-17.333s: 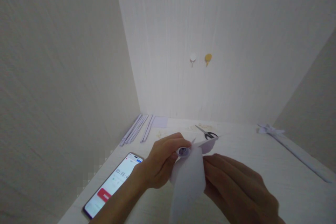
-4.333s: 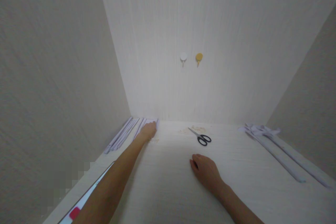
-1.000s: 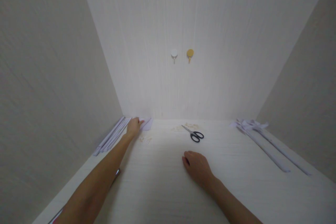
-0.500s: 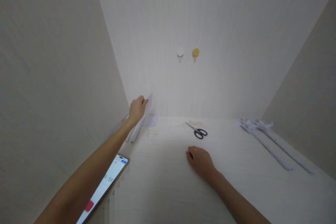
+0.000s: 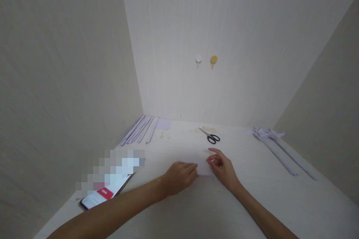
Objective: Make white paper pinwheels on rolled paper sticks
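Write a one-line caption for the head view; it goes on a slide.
Both hands, left hand and right hand, hold a white paper sheet flat on the table, scissors behind.

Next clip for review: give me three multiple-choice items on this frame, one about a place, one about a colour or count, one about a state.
1. Where do the scissors lie?
A. On the table, beyond the hands, toward the back wall
B. In the right hand
C. On top of the phone

2. What colours are the two wall hooks?
A. Both black
B. One white, one yellow
C. Red and blue

3. What are the hands doing?
A. Both lifted high off the table
B. Left hand and right hand rest at either side of a small pale paper sheet lying flat on the table
C. One hand grips the scissors

Answers: 1 A, the scissors sit apart from both hands near the back wall. 2 B, both hooks show side by side on the wall. 3 B, fingertips of both hands meet the sheet's edges.
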